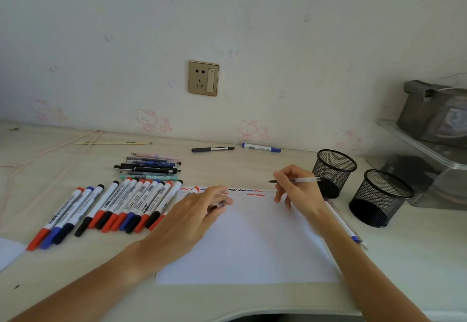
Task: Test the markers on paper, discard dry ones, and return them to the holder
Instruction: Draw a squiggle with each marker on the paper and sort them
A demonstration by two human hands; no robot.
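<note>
Midway, apparently: squiggles are filling only the far edge of the paper (247, 241). Right hand (298, 190) is pinching a clear pen (294, 180) above it; left hand (194, 210) is curling round a small cap-like piece. Whiteboard markers (106, 208) are lying left; both mesh holders (333, 170) are standing right, seemingly unfilled.

Two black mesh pen holders (334, 170) stand at the right of the desk. One sheet of white paper (252, 243) lies in the middle. About thirteen whiteboard markers (131, 203) lie in a row at the left; overlap makes the exact count uncertain. Behind them a stack of roughly seven thinner pens (149, 166) lies, also hard to separate. Two lone markers rest near the wall: one black (212, 149), one blue (261, 147). One wall socket (203, 78) shows.
</note>
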